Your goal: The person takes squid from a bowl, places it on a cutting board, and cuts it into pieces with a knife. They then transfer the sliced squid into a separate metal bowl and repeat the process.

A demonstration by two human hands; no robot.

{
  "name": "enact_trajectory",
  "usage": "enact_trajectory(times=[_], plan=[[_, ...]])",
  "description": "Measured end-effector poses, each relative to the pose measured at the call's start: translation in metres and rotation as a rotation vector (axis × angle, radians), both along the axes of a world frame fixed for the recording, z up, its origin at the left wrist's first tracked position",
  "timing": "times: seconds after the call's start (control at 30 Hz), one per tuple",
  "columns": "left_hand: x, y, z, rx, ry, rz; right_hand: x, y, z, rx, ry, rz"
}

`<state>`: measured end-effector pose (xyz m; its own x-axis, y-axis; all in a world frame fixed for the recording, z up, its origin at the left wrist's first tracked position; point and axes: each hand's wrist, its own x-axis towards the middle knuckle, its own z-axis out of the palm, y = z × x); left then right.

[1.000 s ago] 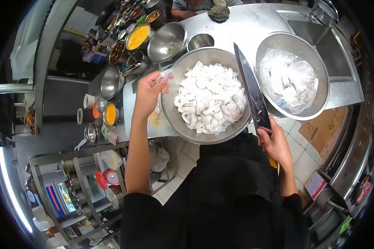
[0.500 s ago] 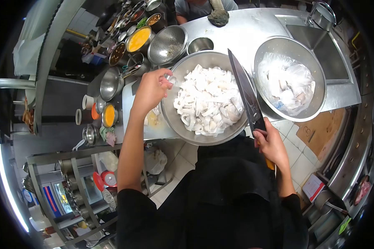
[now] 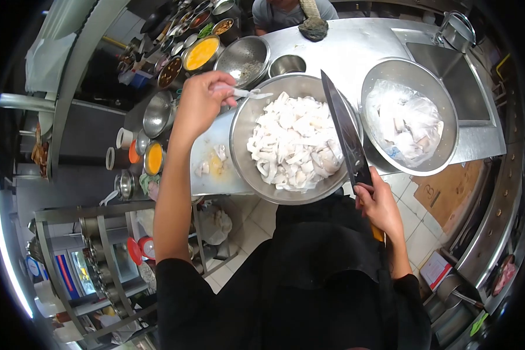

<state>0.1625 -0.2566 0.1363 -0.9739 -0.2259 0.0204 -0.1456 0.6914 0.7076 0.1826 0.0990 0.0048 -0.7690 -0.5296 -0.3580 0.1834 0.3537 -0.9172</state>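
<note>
A large steel bowl (image 3: 237,169) holds many cut white pieces (image 3: 294,143). Over its upper left rim, my left hand (image 3: 207,105) pinches a white strip (image 3: 239,93) that points right over the bowl. My right hand (image 3: 381,201) is wrapped round the handle of a big knife (image 3: 345,128), at the bowl's right side. The dark blade points up and slightly left across the bowl's right rim. On the board (image 3: 207,185) left of the bowl lie a few white scraps (image 3: 220,153) and a yellowish wet patch.
To the right, a second steel bowl (image 3: 451,146) holds pieces in clear plastic, beside a sink (image 3: 464,76). Steel bowls and pots, including yellow contents (image 3: 201,53), stand at the upper left. Across the counter (image 3: 356,44) is another person (image 3: 268,16).
My left hand has moved slightly left and up, and a white strip now shows between its fingers. More of the board shows. My right hand and the knife have barely moved.
</note>
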Motion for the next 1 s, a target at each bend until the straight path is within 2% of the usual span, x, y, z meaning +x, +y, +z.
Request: enact_trajectory(times=[0.13, 0.2, 0.27, 0.33, 0.4, 0.47, 0.5, 0.57, 0.63, 0.7, 0.8, 0.9, 0.97, 1.0], plan=[[-0.006, -0.007, 0.008, -0.009, 0.016, 0.027, 0.003, 0.001, -0.008, -0.017, 0.002, -0.001], [-0.007, -0.008, 0.012, -0.301, 0.056, -0.01, 0.004, 0.001, -0.011, -0.026, -0.008, -0.009], [-0.006, -0.01, 0.011, -0.253, 0.079, -0.023, 0.005, 0.004, -0.013, -0.008, -0.003, 0.005], [-0.006, -0.011, 0.009, 0.006, 0.077, -0.027, 0.01, 0.0, -0.006, -0.012, 0.01, -0.078], [-0.004, -0.016, -0.004, 0.038, 0.045, -0.062, 0.01, 0.0, -0.003, -0.02, 0.007, -0.083], [-0.002, 0.0, -0.017, 0.217, 0.179, -0.058, 0.012, 0.001, -0.007, 0.002, 0.012, -0.073], [0.0, -0.002, -0.033, 0.004, 0.092, -0.069, 0.013, 0.001, -0.007, 0.013, 0.004, -0.093], [0.006, -0.004, -0.096, -0.069, -0.175, -0.126, 0.016, 0.001, -0.008, 0.043, -0.013, -0.115], [0.019, 0.011, -0.176, -0.313, -0.146, -0.364, 0.016, 0.0, -0.01, 0.076, 0.076, -0.059], [0.036, 0.053, -0.223, -0.522, -0.272, -0.345, 0.018, -0.005, -0.008, 0.099, 0.055, -0.072], [0.027, 0.082, -0.22, -0.509, -0.393, -0.28, 0.025, -0.018, 0.004, 0.137, -0.011, -0.111], [0.019, 0.071, -0.23, -0.419, -0.292, -0.271, 0.033, -0.031, 0.01, 0.068, -0.055, -0.171], [0.006, 0.05, -0.24, -0.379, -0.248, -0.281, 0.036, -0.039, 0.017, 0.091, 0.004, -0.181], [-0.003, 0.036, -0.244, -0.161, -0.19, -0.277, 0.038, -0.041, 0.02, 0.113, 0.049, -0.199]])
